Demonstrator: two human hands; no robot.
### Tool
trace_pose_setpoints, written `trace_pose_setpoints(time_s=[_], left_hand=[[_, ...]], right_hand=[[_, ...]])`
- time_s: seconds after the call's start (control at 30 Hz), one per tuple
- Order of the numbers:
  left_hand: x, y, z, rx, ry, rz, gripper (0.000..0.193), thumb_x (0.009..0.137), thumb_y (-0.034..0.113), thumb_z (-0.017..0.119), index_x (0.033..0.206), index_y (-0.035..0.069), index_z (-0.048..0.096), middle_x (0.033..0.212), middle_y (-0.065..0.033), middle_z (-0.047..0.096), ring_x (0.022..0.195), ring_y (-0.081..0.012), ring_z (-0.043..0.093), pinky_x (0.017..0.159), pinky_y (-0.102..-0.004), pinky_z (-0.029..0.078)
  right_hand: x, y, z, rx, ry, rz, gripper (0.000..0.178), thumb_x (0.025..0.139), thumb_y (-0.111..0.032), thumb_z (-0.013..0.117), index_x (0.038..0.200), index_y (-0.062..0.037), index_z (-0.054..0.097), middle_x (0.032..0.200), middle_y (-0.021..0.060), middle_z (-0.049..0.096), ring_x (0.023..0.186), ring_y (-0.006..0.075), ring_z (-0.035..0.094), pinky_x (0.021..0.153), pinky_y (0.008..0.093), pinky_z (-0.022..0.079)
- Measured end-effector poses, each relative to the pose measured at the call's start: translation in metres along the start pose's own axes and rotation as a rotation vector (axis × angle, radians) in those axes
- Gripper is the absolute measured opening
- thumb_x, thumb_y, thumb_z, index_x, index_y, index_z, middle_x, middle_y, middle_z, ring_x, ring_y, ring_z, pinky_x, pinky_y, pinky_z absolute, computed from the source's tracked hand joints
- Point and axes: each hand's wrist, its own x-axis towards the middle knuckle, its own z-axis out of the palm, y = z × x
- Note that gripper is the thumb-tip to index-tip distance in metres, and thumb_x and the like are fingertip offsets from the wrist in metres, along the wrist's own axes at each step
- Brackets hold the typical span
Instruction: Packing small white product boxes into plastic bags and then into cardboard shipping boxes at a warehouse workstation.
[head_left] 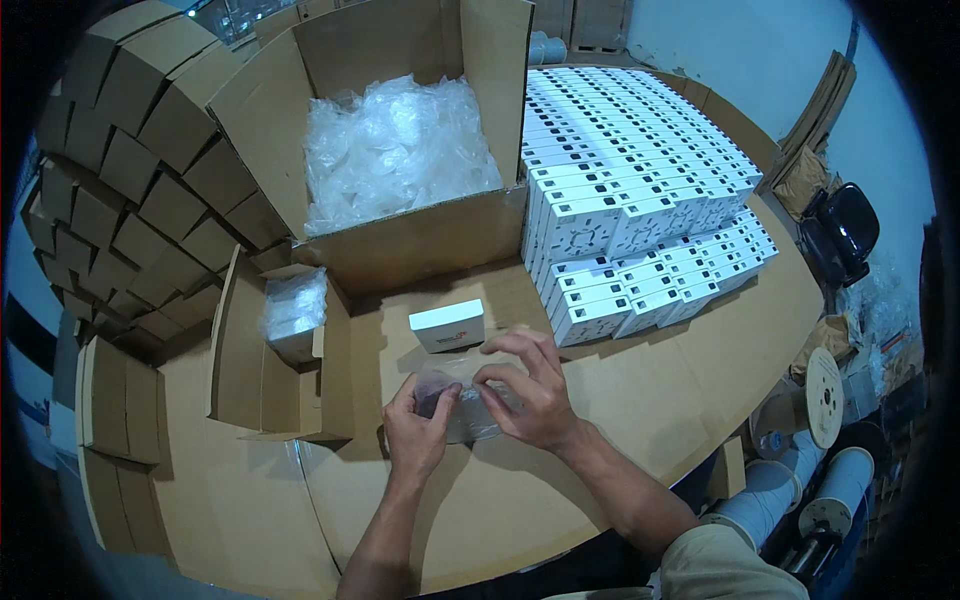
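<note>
Between my hands is a clear plastic bag (472,424), held low over the cardboard-covered table. My left hand (416,432) pinches its left side with the thumb on top. At the bag's upper right edge, the thumb and index finger of my right hand (533,392) are pinched together, the other fingers curled above. Just beyond the bag a small white box (447,326) stands on the cardboard. To the left, an open brown carton (330,385) holds several plastic-wrapped packs (296,305) at its far end.
A large open carton (420,245) full of clear plastic bags (400,150) stands behind. Stacked white boxes (640,170) fill the back right. Brown cartons (140,190) pile up at the left. Cable spools (822,400) sit beyond the table's right edge.
</note>
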Motion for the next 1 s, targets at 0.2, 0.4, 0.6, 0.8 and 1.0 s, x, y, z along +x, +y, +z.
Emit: trace_pose_setpoints(time_s=[0.2,0.4,0.6,0.8,1.0], left_hand=[[0.0,0.004,0.004,0.003,0.018,0.037,0.016,0.09,0.006,0.072,0.103,0.002,0.065,0.095,-0.0066,0.071,0.086,-0.0126,0.064,0.079,-0.0302,0.052],[-0.001,-0.009,0.005,-0.02,0.028,0.201,0.024,0.084,0.009,0.079,0.101,0.001,0.064,0.09,-0.0101,0.074,0.085,-0.016,0.071,0.076,-0.0326,0.056],[-0.005,0.0,0.0,0.146,-0.081,0.259,0.05,0.074,0.008,0.088,0.114,0.003,0.059,0.099,-0.0144,0.074,0.092,-0.0249,0.074,0.078,-0.0369,0.058],[-0.004,0.002,-0.005,0.093,-0.092,0.185,0.055,0.073,0.009,0.089,0.117,0.005,0.057,0.101,-0.0182,0.074,0.097,-0.0283,0.074,0.08,-0.0386,0.059],[-0.004,0.013,-0.005,0.14,-0.122,0.165,0.057,0.073,0.014,0.091,0.118,0.005,0.057,0.102,-0.0158,0.074,0.097,-0.0248,0.074,0.081,-0.0374,0.059]], right_hand=[[0.005,-0.001,-0.008,-0.157,-0.109,-0.174,0.022,0.074,-0.009,0.078,0.093,-0.0065,0.067,0.1,0.006,0.066,0.101,0.0242,0.062,0.102,0.0465,0.044],[0.019,-0.016,-0.009,-0.078,-0.245,-0.072,0.026,0.081,-0.01,0.075,0.104,-0.0059,0.063,0.09,0.0083,0.068,0.087,0.0242,0.066,0.104,0.049,0.043],[0.046,-0.02,-0.023,-0.057,-0.506,0.051,0.014,0.086,-0.011,0.07,0.097,-0.0075,0.062,0.084,0.0117,0.071,0.084,0.0299,0.07,0.091,0.0461,0.049],[0.073,-0.03,-0.035,-0.011,-0.824,0.146,0.015,0.092,-0.018,0.063,0.093,-0.0027,0.062,0.076,0.0185,0.069,0.076,0.0405,0.067,0.07,0.0501,0.053],[0.079,-0.028,-0.036,0.09,-0.884,0.2,0.026,0.092,-0.026,0.066,0.112,-0.0101,0.069,0.08,0.0181,0.071,0.079,0.0384,0.068,0.075,0.0478,0.053]])
